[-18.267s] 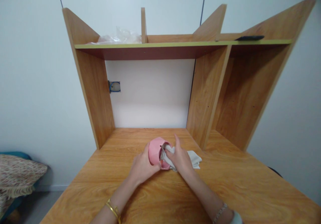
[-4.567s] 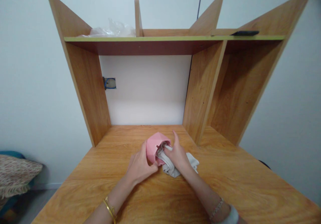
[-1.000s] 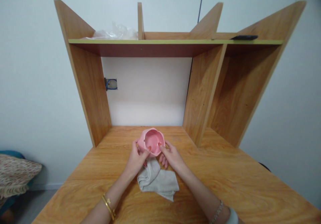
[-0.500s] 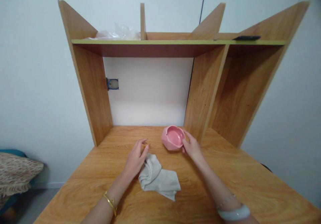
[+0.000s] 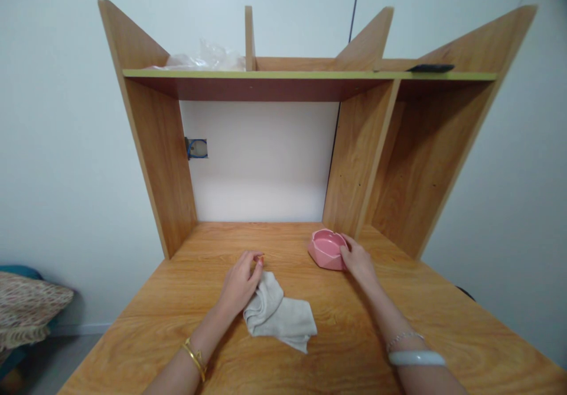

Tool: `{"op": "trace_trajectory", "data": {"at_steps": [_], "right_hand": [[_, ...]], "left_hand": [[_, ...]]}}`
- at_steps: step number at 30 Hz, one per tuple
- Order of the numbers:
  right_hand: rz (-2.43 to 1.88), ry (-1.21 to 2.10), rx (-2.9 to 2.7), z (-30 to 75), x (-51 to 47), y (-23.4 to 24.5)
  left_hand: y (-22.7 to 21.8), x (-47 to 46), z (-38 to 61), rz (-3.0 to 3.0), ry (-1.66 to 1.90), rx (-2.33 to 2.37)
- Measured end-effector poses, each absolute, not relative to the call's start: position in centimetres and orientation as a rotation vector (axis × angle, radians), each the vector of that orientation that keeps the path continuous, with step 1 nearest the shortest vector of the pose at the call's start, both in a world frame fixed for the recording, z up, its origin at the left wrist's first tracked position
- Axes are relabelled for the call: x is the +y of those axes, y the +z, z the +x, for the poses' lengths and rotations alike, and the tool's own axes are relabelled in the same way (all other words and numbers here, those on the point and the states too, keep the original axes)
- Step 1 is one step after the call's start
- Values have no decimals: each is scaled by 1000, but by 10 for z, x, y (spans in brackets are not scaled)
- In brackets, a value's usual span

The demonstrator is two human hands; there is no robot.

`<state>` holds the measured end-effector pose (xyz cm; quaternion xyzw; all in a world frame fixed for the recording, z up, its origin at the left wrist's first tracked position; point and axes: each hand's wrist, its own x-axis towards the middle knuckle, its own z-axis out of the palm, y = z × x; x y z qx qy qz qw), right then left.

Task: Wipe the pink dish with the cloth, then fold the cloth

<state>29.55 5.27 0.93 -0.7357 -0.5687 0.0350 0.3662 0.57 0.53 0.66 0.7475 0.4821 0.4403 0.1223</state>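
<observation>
This looks like a room in a home — maybe a bedroom or a study corner. A big wooden desk [image 5: 398,318] fills the bottom of the picture, and a wooden shelf unit [image 5: 310,75] stands on it against a plain white wall [image 5: 53,117]. At the lower left edge is a patterned blanket [image 5: 26,306] with a fringe — it looks like a bed. A crumpled plastic bag [image 5: 204,59] lies on the shelf at the upper left, and a wall socket [image 5: 196,147] shows behind the desk.

No text, label, brand, number or sign can be read on anything anywhere in the frame.
</observation>
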Motion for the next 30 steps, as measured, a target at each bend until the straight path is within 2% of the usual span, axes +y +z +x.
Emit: {"op": "trace_trajectory", "data": {"at_steps": [13, 23, 28, 30], "right_hand": [[-2008, 70, -1443, 299, 56, 5], [-2156, 10, -1451, 271, 38, 39], [-1907, 351, -1923, 240, 24, 43], [-1866, 592, -2058, 232, 17, 36]], "left_hand": [[6, 6, 5, 2251, 1184, 1478], [9, 6, 2, 2098, 740, 1917], [6, 12, -7, 1945, 682, 1920], [1, 16, -10, 1883, 739, 1820]]}}
